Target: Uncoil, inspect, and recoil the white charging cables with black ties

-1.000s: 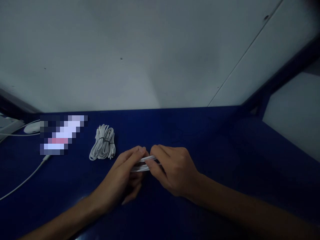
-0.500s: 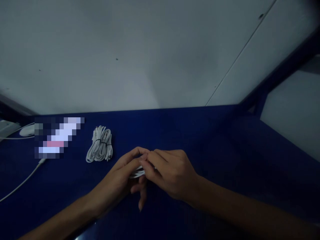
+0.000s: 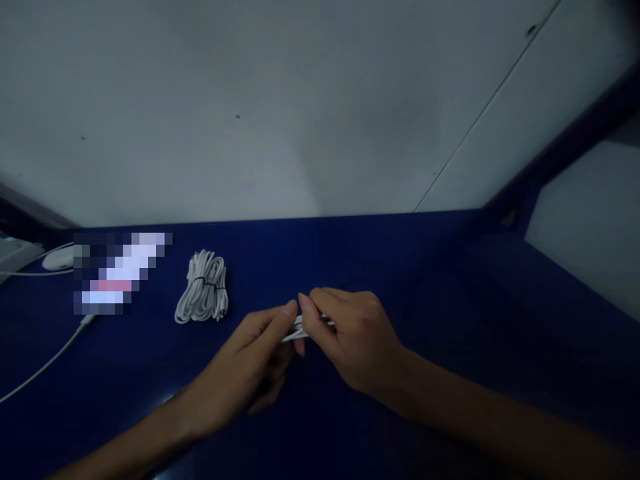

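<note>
Landmark = tied white cable bundle, lying on the blue tabletop, dark ties round its middle; can't tell how many coils it has. Change vs half a second ago: hands have come slightly apart, right thumb no longer laps over the left fingertips, lower left fingers now curled under rather than poking out. Net: a short run of the held white cable shows between the hands, several strands side by side. My read: this is handling of the strands, grip being reset rather than let go. Held cable sits right of the bundle and nearer the wearer, apart from it. Left hand, just right of and nearer than the bundle, closed on the strands, thumb on top. Right hand, farther right, pinching the same strands from the other side. No tie visible on the held cable, but fingers hide most of it; can't tell. Left of the bundle: pixelated bright slab, phone-like, with a white charging cord running off toward the wearer; past that a white rounded device, maybe a mouse. Behind the bundle: grey wall panel. Obstructions: the bundle is near the left hand but not touching; the person's own fingers block the view most, dim light doesn't help.
</note>
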Motion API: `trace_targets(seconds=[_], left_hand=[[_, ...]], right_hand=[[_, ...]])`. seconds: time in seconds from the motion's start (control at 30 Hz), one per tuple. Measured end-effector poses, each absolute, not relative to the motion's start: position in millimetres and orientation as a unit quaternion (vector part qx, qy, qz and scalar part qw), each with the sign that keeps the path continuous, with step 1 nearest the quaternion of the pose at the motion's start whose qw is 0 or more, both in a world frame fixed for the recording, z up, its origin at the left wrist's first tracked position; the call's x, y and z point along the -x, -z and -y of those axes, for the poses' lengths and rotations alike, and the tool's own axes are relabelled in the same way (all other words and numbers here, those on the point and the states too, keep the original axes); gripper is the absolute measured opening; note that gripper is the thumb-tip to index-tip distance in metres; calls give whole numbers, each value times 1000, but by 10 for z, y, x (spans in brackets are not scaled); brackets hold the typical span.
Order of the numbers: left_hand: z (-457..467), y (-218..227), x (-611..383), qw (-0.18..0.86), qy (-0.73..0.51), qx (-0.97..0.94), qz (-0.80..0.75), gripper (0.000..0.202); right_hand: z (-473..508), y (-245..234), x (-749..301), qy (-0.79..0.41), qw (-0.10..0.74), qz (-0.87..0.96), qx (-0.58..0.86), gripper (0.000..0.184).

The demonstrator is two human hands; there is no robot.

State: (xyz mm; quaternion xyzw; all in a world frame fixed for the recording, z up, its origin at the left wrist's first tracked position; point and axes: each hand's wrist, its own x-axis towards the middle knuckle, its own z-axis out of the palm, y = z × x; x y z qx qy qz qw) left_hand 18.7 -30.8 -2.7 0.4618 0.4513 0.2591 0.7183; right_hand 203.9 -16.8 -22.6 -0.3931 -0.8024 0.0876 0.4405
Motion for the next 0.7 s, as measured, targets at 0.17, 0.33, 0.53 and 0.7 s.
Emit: trace_targets(seconds=[0.17,0.33,0.53,0.7], left_hand=[[313,10,-208,730,-263,-443,-449,54],[299,40,-180,758,-262,-426,-418,52],[324,33,-137,714,-237,-506,-421,51],[433,-60,-151,682,-189,-526,-471,57]], right_hand=[[166,208,-2052,19,423,822,380,38],[146,204,-2041,112,426,826,351,44],[136,237,-2030,94,430,821,364,49],[152,241,-2050,-85,433,798,410,56]])
